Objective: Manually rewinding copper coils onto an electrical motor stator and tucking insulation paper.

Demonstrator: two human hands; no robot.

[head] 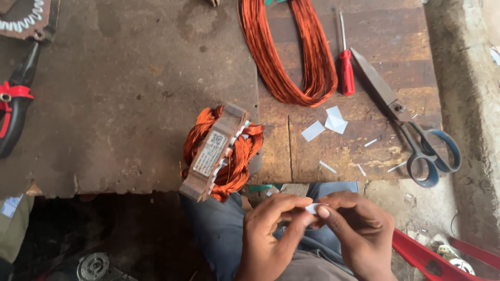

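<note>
My left hand and my right hand meet over my lap, below the table's near edge. Both pinch one small white paper slip between fingertips and thumbs. Just above and to the left stands a motor stator, a brown laminated block wound with copper wire, tilted on the table's front edge with white paper strips sticking out of its slots. More cut white paper pieces lie on the wooden board to the right of it.
A long hank of copper wire lies at the top centre. Beside it are a red-handled screwdriver and large scissors. Black-and-red pliers rest at the left edge. A red plastic part sits lower right.
</note>
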